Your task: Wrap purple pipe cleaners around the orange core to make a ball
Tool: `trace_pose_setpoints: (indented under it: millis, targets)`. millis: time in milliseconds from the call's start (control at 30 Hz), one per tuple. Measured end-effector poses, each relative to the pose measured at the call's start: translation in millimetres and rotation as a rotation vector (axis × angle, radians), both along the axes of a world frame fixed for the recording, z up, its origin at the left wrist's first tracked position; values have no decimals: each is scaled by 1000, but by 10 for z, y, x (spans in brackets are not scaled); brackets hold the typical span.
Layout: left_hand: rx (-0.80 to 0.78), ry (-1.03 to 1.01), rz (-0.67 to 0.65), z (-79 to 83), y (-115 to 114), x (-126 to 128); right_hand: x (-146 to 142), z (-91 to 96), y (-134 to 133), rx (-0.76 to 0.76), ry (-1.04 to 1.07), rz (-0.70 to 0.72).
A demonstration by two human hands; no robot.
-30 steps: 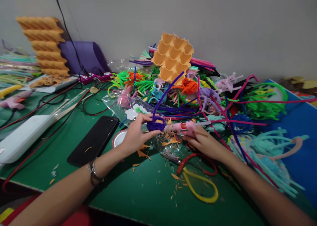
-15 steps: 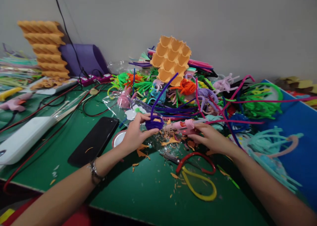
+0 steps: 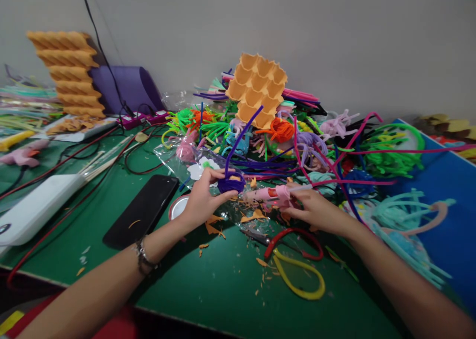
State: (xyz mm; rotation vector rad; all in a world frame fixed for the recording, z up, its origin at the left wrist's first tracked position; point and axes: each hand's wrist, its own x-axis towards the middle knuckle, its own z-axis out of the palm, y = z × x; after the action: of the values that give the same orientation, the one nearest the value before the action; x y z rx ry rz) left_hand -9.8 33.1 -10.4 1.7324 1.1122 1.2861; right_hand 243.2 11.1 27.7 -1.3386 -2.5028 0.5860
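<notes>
My left hand (image 3: 203, 200) pinches a small coil of purple pipe cleaner (image 3: 231, 183), whose loose end sticks up and to the right. Inside the coil sits a bit of orange. My right hand (image 3: 310, 210) grips a pink glue gun (image 3: 266, 195) lying roughly level, its nozzle pointing left just below and to the right of the coil. Both hands hover over a crumpled clear plastic bag (image 3: 241, 212) strewn with orange scraps.
A black phone (image 3: 141, 211) lies left of my left hand, a white box (image 3: 33, 207) further left. Scissors with red and yellow handles (image 3: 295, 262) lie in front. A heap of coloured pipe cleaners (image 3: 316, 141) and an orange honeycomb piece (image 3: 258, 88) fill the back. Cables cross the green mat (image 3: 208, 289).
The glue gun has dropped a little and its nozzle has drawn slightly away from the purple coil. My left hand keeps hold of the coil, barely moved.
</notes>
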Motion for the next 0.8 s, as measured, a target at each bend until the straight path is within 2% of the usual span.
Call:
trace_pose_setpoints:
  millis: [367, 467, 567, 633, 700, 800]
  targets:
    - [29, 0, -3, -5, 7, -2, 56, 138, 1, -122, -57, -42]
    - [89, 58, -24, 2, 2, -23, 145, 172, -14, -142, -82, -59]
    - [226, 173, -6, 26, -8, -54, 288, 254, -19, -111, -91, -74]
    - [364, 264, 26, 64, -17, -70, 362, 350, -24, -25, -68, -108]
    - [513, 346, 53, 119, -28, -75, 374, 469, -53, 135, 2, -193]
    - [681, 456, 77, 214, -47, -64, 246, 640, -179, 566, 190, -398]
